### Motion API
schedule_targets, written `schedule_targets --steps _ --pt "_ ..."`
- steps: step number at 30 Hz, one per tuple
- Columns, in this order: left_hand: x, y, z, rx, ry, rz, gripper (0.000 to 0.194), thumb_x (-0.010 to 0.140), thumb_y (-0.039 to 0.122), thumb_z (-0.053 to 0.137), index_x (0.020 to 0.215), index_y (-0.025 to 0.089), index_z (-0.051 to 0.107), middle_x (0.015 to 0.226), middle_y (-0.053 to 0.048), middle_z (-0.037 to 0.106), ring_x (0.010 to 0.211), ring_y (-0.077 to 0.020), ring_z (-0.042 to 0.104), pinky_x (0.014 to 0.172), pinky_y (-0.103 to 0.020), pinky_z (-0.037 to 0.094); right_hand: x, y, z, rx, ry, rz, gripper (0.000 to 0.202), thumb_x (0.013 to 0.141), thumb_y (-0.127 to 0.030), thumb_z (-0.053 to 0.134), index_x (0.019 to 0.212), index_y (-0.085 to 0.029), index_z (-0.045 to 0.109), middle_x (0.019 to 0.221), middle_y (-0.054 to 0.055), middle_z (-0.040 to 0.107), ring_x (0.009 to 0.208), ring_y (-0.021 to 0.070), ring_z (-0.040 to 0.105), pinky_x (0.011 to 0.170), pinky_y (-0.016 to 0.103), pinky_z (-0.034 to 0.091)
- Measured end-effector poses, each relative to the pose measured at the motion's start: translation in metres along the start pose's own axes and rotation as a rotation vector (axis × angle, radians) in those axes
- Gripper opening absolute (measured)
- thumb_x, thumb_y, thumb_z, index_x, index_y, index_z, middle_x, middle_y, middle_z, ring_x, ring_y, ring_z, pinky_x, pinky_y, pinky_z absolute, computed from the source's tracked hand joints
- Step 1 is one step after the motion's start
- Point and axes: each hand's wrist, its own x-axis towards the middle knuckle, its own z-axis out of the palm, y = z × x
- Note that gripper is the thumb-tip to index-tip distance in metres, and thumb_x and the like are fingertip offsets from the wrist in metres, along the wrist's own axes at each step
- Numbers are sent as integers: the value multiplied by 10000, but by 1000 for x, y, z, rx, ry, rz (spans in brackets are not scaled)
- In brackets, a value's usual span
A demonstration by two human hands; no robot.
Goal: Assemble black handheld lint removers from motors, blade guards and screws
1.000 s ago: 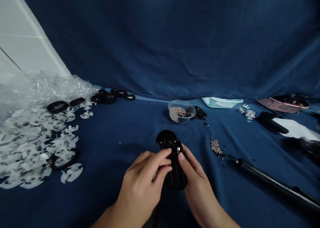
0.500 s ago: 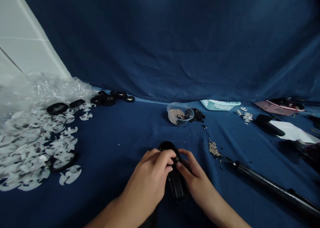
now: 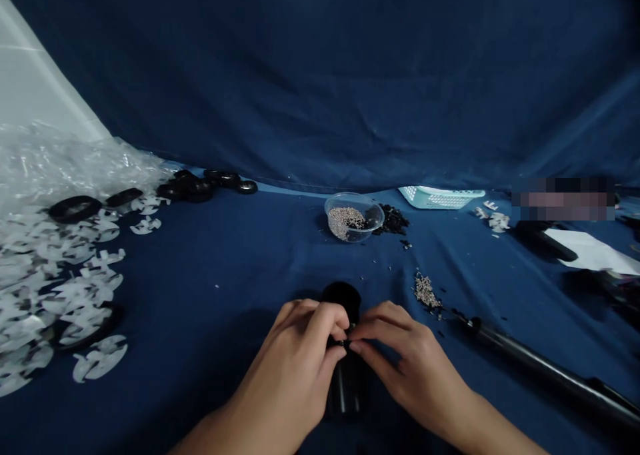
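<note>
A shiny black, rounded long part (image 3: pixel 346 388) with a wider dark end (image 3: pixel 342 296) lies on the blue cloth in front of me, partly covered by my fingers. Over its middle, my left hand (image 3: pixel 305 352) is closed, thumb and forefinger pinched together. From the other side my right hand (image 3: pixel 400 355) meets it, its thumb and forefinger also pinched. Something tiny and dark shows between the fingertips, too small to name. To the right, a black power screwdriver (image 3: pixel 540 362) lies with its bit beside a loose pile of small screws (image 3: pixel 425 291).
Beyond my hands stands a clear plastic bowl (image 3: pixel 354 232) of screws, with small black pieces (image 3: pixel 394 220) beside it. White plastic parts (image 3: pixel 90 295), black rings (image 3: pixel 75 208) and clear plastic wrap (image 3: pixel 75 162) fill the left. A turquoise basket (image 3: pixel 443 198) and white paper (image 3: pixel 595 252) lie right.
My right hand has drawn slightly right and its fingers have come to a pinch. More of the black part's far end shows. The whole view has turned a little.
</note>
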Motion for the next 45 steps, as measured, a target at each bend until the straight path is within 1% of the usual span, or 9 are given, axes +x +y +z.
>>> schedule_targets --steps 3,7,10,14,19,28,37,41,45 --pt "1 0 0 1 -3 -4 315 792 -18 496 955 249 465 893 10 607 882 -185 584 794 -360 504 2 1 -3 39 -30 -36 189 947 -242 529 1059 -286 675 944 43 645 863 187 590 774 354 485" --pt "1 -2 0 8 0 49 334 786 -24 479 966 256 451 876 19 611 872 -181 597 987 -478 423 2 2 -6 127 -54 -4 179 942 -226 531 1050 -270 667 960 43 641 901 182 593 798 332 498" --pt "-1 -3 2 -9 -10 51 355 769 -42 469 961 255 443 876 27 609 874 -166 603 1037 -478 387 1 5 -6 129 -38 7 109 923 -247 567 978 -242 661 947 48 637 890 181 599 784 321 503" --pt "-2 -5 3 -6 -32 75 371 757 -62 455 967 243 435 881 31 602 902 -155 602 1075 -474 357 0 11 -3 62 14 -30 79 885 -238 630 955 -235 667 913 41 634 865 176 598 762 322 499" --pt "-1 -6 2 -7 -59 80 356 764 -73 436 929 242 432 828 41 576 863 -136 599 1100 -469 343 1 14 -2 -34 44 -126 101 866 -213 651 949 -237 705 870 41 640 778 178 594 700 347 470" --pt "1 -8 -3 -68 -96 116 350 770 -91 434 896 235 434 803 66 546 823 -92 576 1133 -378 300 0 15 -4 -48 57 -159 81 834 -243 705 913 -226 715 836 36 640 748 170 584 672 341 440" --pt "5 -6 -11 -96 -201 162 366 759 -108 404 902 228 423 811 65 542 810 -87 553 1134 -344 282 -1 13 0 -79 262 -154 177 740 -341 787 793 -210 681 734 -6 619 665 151 530 644 335 351" --pt "3 -7 -12 -112 -189 184 349 767 -102 402 891 223 434 802 55 538 803 -94 547 1122 -345 297 -3 11 2 -97 298 -129 184 745 -337 786 723 -203 662 686 -19 606 640 144 518 632 331 319" --pt "3 -9 -10 -128 -177 189 333 781 -87 402 893 223 445 799 43 535 799 -101 552 1115 -367 314 -4 9 4 -84 305 -103 175 764 -329 773 720 -203 660 680 -21 608 635 144 520 634 332 317"
